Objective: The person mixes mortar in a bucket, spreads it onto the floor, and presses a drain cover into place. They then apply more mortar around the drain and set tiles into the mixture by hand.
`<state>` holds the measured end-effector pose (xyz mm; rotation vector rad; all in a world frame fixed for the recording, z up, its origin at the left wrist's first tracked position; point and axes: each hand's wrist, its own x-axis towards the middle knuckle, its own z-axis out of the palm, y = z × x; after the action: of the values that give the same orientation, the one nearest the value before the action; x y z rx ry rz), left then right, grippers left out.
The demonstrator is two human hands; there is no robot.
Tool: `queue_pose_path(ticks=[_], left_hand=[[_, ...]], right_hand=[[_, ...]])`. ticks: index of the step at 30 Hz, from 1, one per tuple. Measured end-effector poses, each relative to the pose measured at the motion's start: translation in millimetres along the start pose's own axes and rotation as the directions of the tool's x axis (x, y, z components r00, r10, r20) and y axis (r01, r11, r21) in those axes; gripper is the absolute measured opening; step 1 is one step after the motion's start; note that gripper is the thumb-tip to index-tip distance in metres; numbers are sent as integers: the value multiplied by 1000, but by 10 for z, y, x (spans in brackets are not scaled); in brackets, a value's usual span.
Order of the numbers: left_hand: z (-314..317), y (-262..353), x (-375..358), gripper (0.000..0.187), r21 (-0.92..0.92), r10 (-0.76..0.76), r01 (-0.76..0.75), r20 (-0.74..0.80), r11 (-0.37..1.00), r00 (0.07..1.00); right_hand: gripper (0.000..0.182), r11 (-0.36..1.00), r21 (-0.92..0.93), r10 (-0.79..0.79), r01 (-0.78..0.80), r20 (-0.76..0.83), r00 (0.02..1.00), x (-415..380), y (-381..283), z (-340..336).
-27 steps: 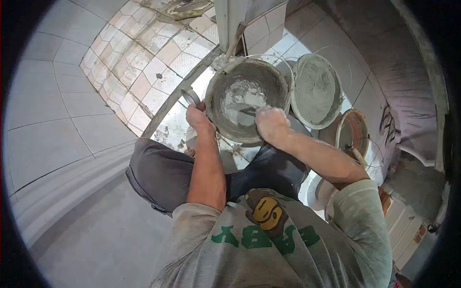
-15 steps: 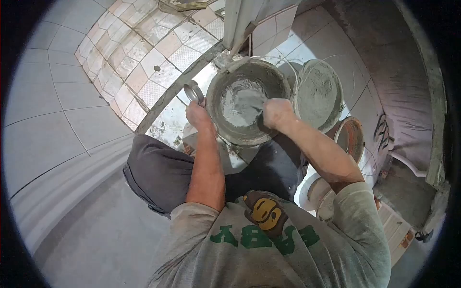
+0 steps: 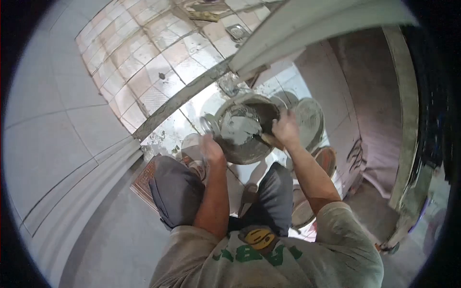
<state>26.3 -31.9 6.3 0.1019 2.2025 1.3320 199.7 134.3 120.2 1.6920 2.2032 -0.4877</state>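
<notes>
A round bucket (image 3: 247, 154) of wet grey mortar (image 3: 240, 126) stands between my knees and the tiled floor. My left hand (image 3: 211, 150), at its left side, is closed on a shiny round ring-like object (image 3: 210, 126), blurred by motion. At the bucket's right rim is my right hand (image 3: 286, 128), its fingers smeared by motion. A tool's handle (image 3: 272, 140) slants out of the bucket just below that hand; whether the hand touches the handle or the rim is unclear. The tool's dark end meets the mortar.
Right of the bucket stands a second mortar-coated bucket (image 3: 309, 122), with a reddish-rimmed container (image 3: 326, 161) beyond it. A raised ledge (image 3: 180, 98) crosses the floor at the left. A floor drain (image 3: 237, 32) lies ahead. Pale sheeting (image 3: 307, 29) hangs at the upper right.
The view has shifted, and the buckets appear lower. My right hand has moved from over the mortar to the rim, and the tool's handle now shows. The ring remains in my left hand.
</notes>
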Motion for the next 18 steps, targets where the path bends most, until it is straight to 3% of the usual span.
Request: queue_pose_path(ticks=[1, 3, 4, 5, 6, 7, 9, 10, 11, 12, 13, 14, 15, 17, 18], left_hand=[[-25, 18, -97, 29, 7, -7, 7, 24, 1000, 1000], [-182, 312, -320, 25, 126, 3, -17, 115, 992, 993], [-270, 471, -362, 25, 115, 10, -19, 81, 993, 997], [-369, 606, -408, 23, -42, -193, 199, 113, 979, 975], [-482, 691, -465, 22, -182, -380, 411, 184, 893, 907], [-578, 628, -492, 22, -178, -384, 412, 171, 894, 907], [-780, 586, -468, 21, -46, -129, 138, 169, 989, 977], [-911, 752, -456, 21, -4, -43, 44, 175, 999, 984], [-1039, 937, -391, 19, -234, -204, 231, 132, 944, 970], [-1166, 1311, -316, 19, -457, -359, 378, 131, 806, 924], [-1409, 2113, -306, 22, -615, -494, 525, 241, 588, 835], [-1568, 2123, -187, 22, -618, -483, 518, 243, 591, 841], [-1785, 1985, 10, 24, -359, -295, 352, 205, 865, 933], [-2167, 2331, 196, 26, -52, -75, 89, 236, 995, 969], [-2340, 2781, 219, 27, -137, -135, 159, 169, 978, 976]], right_hand=[[60, 942, -319, -119, 103, -28, 993, 246, 232, 171], [68, 769, -606, -282, 203, -37, 959, 675, 360, 244], [69, 981, -192, -22, 29, 38, 999, 821, 331, 209], [70, 945, 227, 183, -237, 237, 954, 894, 275, 168], [70, 948, 229, 166, -223, 242, 956, 874, 228, 137], [66, 988, 138, 55, -67, 95, 994, 787, 186, 107], [62, 997, 29, -75, 76, -39, 996, 561, 67, 6], [60, 990, 121, 65, -65, 4, 998, 438, -16, -73], [58, 956, 206, 201, -207, 51, 978, 311, -97, -186], [56, 956, 241, 159, -166, 48, 986, 108, -222, -343], [54, 952, 280, 117, -124, 41, 992, -109, -337, -516], [51, 958, 243, 124, -150, 122, 985, -235, -367, -605], [48, 963, 206, 132, -174, 203, 970, -337, -411, -659], [46, 962, 203, 157, -181, 131, 979, -687, -517, -815], [44, 963, 189, 184, -192, 57, 981, -753, -599, -976]])
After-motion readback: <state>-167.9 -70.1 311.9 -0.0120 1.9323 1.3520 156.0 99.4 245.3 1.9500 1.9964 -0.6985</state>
